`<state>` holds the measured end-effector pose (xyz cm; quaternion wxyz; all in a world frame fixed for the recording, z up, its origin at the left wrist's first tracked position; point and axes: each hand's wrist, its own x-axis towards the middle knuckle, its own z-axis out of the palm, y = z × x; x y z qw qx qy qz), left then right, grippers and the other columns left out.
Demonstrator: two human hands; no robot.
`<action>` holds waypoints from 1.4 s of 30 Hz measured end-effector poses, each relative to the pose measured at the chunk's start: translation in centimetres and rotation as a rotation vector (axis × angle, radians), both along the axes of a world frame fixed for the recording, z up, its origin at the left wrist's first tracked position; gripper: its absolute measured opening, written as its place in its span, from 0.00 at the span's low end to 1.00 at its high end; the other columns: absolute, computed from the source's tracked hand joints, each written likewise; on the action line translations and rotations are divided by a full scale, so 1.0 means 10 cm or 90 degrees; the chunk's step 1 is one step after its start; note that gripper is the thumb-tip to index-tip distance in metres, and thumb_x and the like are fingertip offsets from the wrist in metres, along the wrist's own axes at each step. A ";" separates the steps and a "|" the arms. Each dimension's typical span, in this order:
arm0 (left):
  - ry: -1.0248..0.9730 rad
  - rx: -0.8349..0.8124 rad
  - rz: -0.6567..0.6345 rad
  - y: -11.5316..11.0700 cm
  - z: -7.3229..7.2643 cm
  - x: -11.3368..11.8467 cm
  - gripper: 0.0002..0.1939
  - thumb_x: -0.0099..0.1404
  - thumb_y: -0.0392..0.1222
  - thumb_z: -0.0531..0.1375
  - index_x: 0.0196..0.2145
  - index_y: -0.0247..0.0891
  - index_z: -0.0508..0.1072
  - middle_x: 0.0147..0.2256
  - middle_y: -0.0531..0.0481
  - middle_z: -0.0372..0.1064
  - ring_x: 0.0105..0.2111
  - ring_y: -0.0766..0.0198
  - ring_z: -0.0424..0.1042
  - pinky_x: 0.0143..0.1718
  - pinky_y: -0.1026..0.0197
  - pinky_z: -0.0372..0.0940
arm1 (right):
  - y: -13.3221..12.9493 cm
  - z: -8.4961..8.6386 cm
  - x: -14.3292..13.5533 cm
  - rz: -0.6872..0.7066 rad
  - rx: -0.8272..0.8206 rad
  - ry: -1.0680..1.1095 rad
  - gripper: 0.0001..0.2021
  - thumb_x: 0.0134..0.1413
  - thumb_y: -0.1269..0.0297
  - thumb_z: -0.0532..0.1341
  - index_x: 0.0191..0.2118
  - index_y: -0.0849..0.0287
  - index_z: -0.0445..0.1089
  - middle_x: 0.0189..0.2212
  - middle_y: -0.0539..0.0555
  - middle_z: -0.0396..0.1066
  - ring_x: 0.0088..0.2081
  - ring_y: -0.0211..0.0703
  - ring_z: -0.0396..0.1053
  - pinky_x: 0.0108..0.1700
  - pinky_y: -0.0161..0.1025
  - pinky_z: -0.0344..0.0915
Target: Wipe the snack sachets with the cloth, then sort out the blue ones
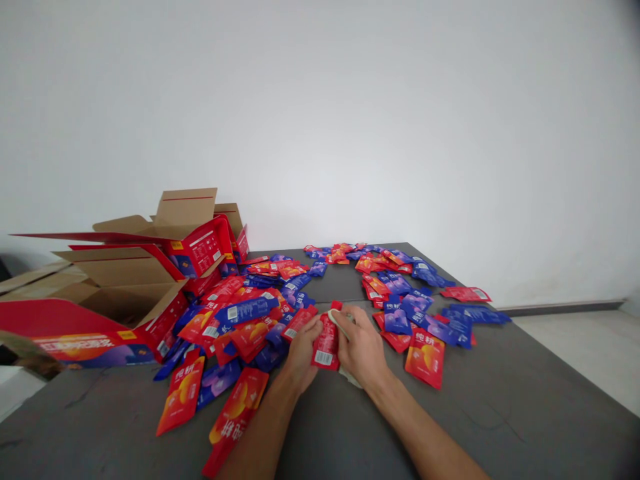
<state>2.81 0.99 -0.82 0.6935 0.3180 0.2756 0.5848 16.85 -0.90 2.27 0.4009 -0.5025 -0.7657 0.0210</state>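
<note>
One red pouch [326, 343] sat between left hand [303, 352] and right hand [361, 341], above the counter [500, 407]. Long axis ran away from the person, far end leaning slightly right. Left held its left edge; right held a pale cloth [351, 379] at its far end. Neither was clearly nearer. Loose pouches [425, 360] lay either side; open boxes [75, 320] stood at left.

1. From the wearer's head, a lone camera looks forward and down over a grey table [327, 427] from its near side.
2. At close range, forearms [415, 427] reach up from the bottom edge, with the held pouch [326, 343] below the middle of the view.
3. The wide field spans boxes [80, 333] at left to floor [590, 353] at right, facing a pale wall [320, 120] across the upper half.
</note>
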 end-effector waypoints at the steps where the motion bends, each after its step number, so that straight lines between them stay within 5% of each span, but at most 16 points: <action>1: -0.014 0.005 0.010 0.01 -0.01 -0.01 0.13 0.58 0.44 0.69 0.39 0.35 0.77 0.37 0.45 0.77 0.42 0.55 0.76 0.45 0.56 0.68 | -0.03 0.02 -0.02 0.028 -0.016 -0.023 0.19 0.60 0.72 0.54 0.52 0.49 0.73 0.48 0.55 0.70 0.49 0.46 0.68 0.46 0.37 0.68; 4: -0.049 0.006 0.016 0.03 -0.01 -0.01 0.13 0.58 0.45 0.68 0.39 0.35 0.76 0.38 0.45 0.77 0.43 0.54 0.76 0.46 0.55 0.68 | -0.09 0.04 -0.07 0.057 -0.049 -0.045 0.19 0.59 0.72 0.55 0.51 0.47 0.73 0.48 0.54 0.70 0.49 0.46 0.69 0.43 0.36 0.68; 9: -0.047 0.012 -0.014 0.00 0.05 0.02 0.15 0.59 0.45 0.68 0.42 0.35 0.77 0.41 0.43 0.77 0.44 0.53 0.75 0.48 0.54 0.67 | -0.06 0.06 -0.05 -0.041 -0.045 0.016 0.19 0.62 0.72 0.52 0.52 0.49 0.73 0.48 0.55 0.69 0.48 0.46 0.69 0.47 0.38 0.68; 17: -0.111 -0.002 0.048 0.07 0.08 -0.09 0.12 0.62 0.46 0.65 0.41 0.36 0.75 0.36 0.49 0.75 0.34 0.63 0.74 0.42 0.58 0.68 | -0.13 0.08 -0.06 0.231 -0.071 -0.117 0.18 0.56 0.75 0.56 0.45 0.49 0.76 0.45 0.52 0.71 0.48 0.44 0.69 0.47 0.36 0.67; 23: -0.147 -0.027 0.007 0.07 0.13 -0.07 0.14 0.65 0.49 0.61 0.38 0.34 0.76 0.35 0.46 0.75 0.34 0.60 0.73 0.42 0.57 0.68 | -0.09 0.02 -0.08 0.150 -0.058 -0.032 0.22 0.58 0.76 0.55 0.52 0.48 0.74 0.49 0.54 0.71 0.50 0.43 0.68 0.50 0.38 0.67; 27: -0.126 -0.007 0.002 0.08 0.10 -0.07 0.11 0.63 0.46 0.62 0.34 0.34 0.76 0.30 0.49 0.73 0.29 0.64 0.71 0.37 0.61 0.68 | -0.11 0.01 -0.09 0.215 -0.089 -0.069 0.20 0.56 0.76 0.56 0.48 0.48 0.76 0.46 0.52 0.73 0.49 0.43 0.69 0.50 0.37 0.67; 32: 0.085 0.037 0.142 0.09 0.14 -0.15 0.16 0.58 0.41 0.65 0.45 0.40 0.78 0.44 0.44 0.76 0.44 0.55 0.74 0.47 0.56 0.66 | -0.05 -0.01 -0.04 0.120 -0.115 -0.042 0.19 0.56 0.76 0.56 0.46 0.49 0.76 0.45 0.53 0.73 0.48 0.43 0.71 0.50 0.36 0.67; 37: 0.552 0.188 0.382 0.13 0.09 -0.35 0.20 0.54 0.36 0.66 0.46 0.45 0.79 0.56 0.43 0.69 0.61 0.44 0.59 0.65 0.45 0.46 | 0.05 -0.08 0.02 -0.018 -0.160 -0.068 0.16 0.56 0.75 0.56 0.44 0.52 0.77 0.43 0.56 0.73 0.44 0.44 0.73 0.46 0.36 0.66; 40: 0.830 0.209 0.421 0.16 -0.02 -0.46 0.20 0.55 0.32 0.63 0.45 0.44 0.80 0.60 0.41 0.64 0.63 0.39 0.54 0.65 0.38 0.41 | 0.08 -0.12 0.04 -0.056 -0.178 -0.085 0.14 0.56 0.74 0.57 0.41 0.53 0.78 0.41 0.57 0.72 0.41 0.45 0.73 0.42 0.36 0.66; 42: 0.897 0.224 0.440 0.18 -0.09 -0.49 0.17 0.55 0.30 0.62 0.42 0.43 0.80 0.60 0.40 0.64 0.65 0.38 0.50 0.65 0.36 0.38 | 0.08 -0.14 0.04 -0.066 -0.187 -0.088 0.13 0.55 0.74 0.58 0.39 0.53 0.78 0.39 0.57 0.73 0.40 0.45 0.74 0.40 0.35 0.66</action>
